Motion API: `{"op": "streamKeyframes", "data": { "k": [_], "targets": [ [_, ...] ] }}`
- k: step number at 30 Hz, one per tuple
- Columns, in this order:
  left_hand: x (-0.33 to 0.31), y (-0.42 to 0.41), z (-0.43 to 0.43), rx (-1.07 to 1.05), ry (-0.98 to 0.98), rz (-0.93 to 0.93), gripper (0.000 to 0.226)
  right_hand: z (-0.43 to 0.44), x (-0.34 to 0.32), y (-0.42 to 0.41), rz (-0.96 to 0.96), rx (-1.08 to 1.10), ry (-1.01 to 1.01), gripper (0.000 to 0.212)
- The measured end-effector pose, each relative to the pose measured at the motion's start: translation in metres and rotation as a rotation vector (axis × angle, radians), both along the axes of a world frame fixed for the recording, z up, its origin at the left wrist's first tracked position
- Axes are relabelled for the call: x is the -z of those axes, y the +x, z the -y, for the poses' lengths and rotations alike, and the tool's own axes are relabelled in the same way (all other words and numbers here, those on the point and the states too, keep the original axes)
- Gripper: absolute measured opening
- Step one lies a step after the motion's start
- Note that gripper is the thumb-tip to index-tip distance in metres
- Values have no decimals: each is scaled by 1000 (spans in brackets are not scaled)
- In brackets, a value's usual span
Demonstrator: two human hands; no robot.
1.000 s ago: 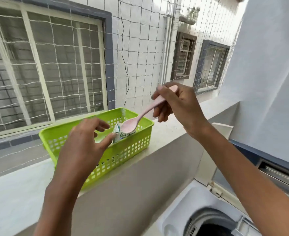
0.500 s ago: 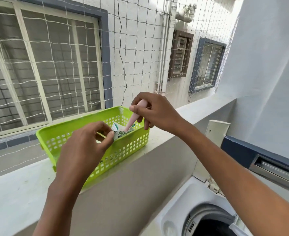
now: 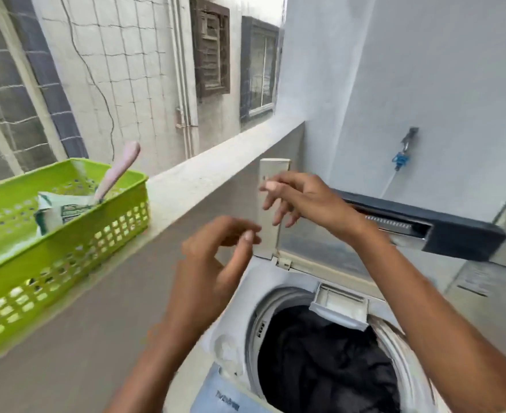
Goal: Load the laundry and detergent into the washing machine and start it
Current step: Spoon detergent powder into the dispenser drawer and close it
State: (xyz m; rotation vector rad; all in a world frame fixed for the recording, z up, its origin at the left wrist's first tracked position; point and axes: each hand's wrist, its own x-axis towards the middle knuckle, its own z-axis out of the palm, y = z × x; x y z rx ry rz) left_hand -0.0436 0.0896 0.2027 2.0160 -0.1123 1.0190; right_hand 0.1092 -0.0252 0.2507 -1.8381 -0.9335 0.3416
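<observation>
Your left hand [image 3: 213,263] and right hand [image 3: 299,201] hovered empty above the washing machine [image 3: 233,347], fingers loosely curled and spread, pinching nothing. At 5 o'clock from them, dark laundry [image 3: 326,362] lay inside the drum, with the detergent drawer [image 3: 339,307] pulled out at the drum's upper rim and the lid [image 3: 271,204] raised upright behind your right hand. At 9 o'clock, the green basket [image 3: 67,248] sat on the ledge [image 3: 204,177], holding the detergent packet [image 3: 58,213] with the pink spoon [image 3: 117,171] standing in it.
</observation>
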Motion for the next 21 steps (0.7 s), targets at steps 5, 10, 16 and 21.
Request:
{"op": "streamKeyframes", "data": {
  "k": [5, 10, 16, 21],
  "targets": [
    [81, 80, 34, 435, -780, -758, 22, 112, 104, 24, -323, 422, 7, 18],
    [171, 138, 57, 507, -1217, -1216, 43, 174, 225, 22, -682, 898, 120, 16],
    [210, 172, 92, 427, -1535, -1248, 80, 188, 280, 20, -1353, 1028, 816, 53],
    [222, 193, 101, 420, -1702, -1145, 81, 176, 285, 29, -1445, 1016, 963, 65]
  ]
}}
